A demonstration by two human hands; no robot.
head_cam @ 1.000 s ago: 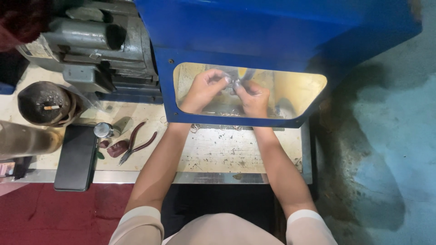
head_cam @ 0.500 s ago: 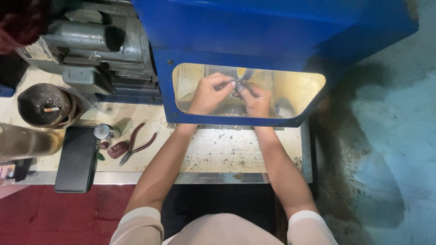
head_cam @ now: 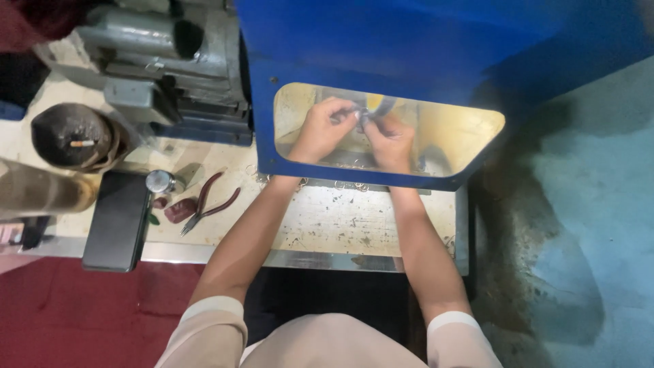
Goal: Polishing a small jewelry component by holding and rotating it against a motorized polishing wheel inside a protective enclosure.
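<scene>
Both my hands work behind the blue guard's window (head_cam: pixel 470 129): left hand (head_cam: pixel 320 129) and right hand (head_cam: pixel 390 140) pinch one small metal piece (head_cam: pixel 361 117) together.

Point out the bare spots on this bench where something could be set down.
The widest free patch is the speckled benchtop between the two forearms, bordered by the blue hood behind and the bench's front edge. Left of the left forearm it is crowded: pliers, a black phone, a small round tin. The hood opening is filled by the left hand and right hand.
</scene>
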